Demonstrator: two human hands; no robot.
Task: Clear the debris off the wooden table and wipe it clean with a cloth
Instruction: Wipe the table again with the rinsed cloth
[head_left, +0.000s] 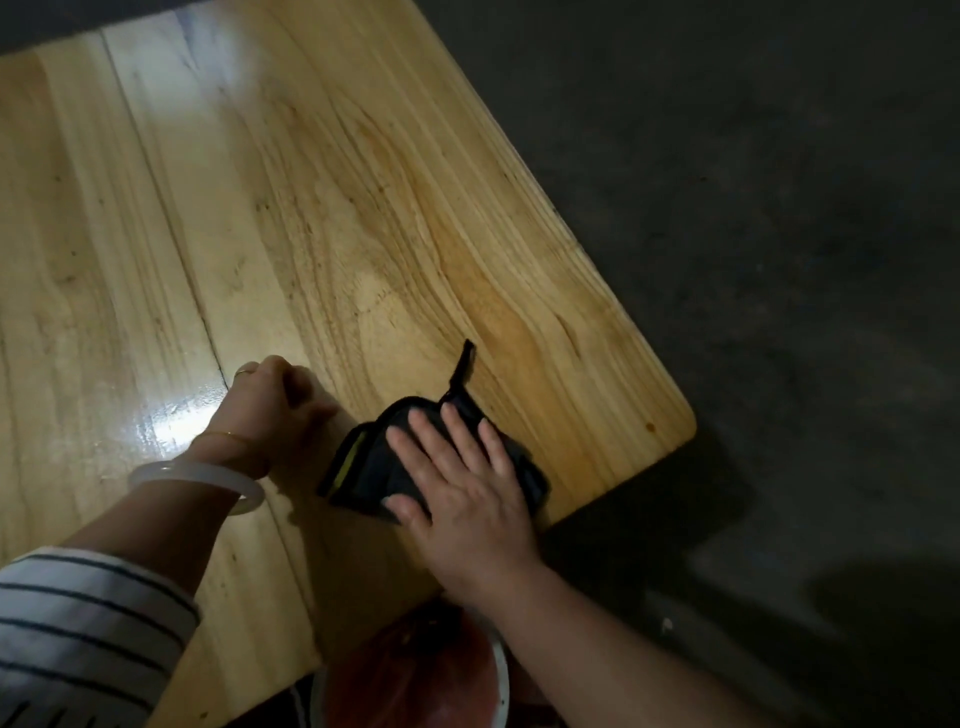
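Note:
A pale wooden table (322, 208) fills the left and middle of the head view, its rounded corner at the right. A dark folded cloth (363, 462) with a yellow stripe and a loop tag lies near the table's near edge. My right hand (462, 483) presses flat on the cloth, fingers straight and spread. My left hand (270, 400) rests on the tabletop just left of the cloth, fingers curled under, with nothing seen in it. A white bangle and a thin gold bracelet are on that wrist.
A bin with a reddish liner (415, 675) stands below the table's near edge, under my right forearm. Dark concrete floor (753, 260) lies to the right. A glossy wet-looking patch (176, 410) shines on the table by my left wrist.

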